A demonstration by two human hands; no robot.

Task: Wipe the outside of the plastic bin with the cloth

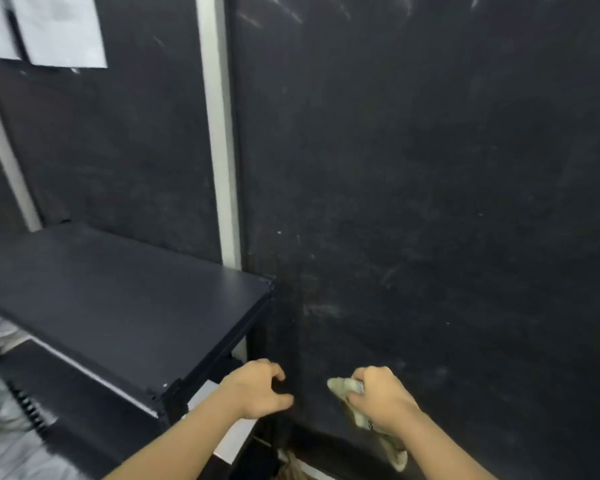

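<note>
The right hand is clenched around a crumpled pale cloth, its tail hanging down near the dark wall panel. The left hand is empty, fingers loosely curled and apart, just right of the black shelf. No plastic bin shows

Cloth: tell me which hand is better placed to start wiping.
Right. The right hand already has the cloth bunched in its grip, while the left hand is empty, its fingers half curled beside the black shelf. No plastic bin is clearly in view.
</note>
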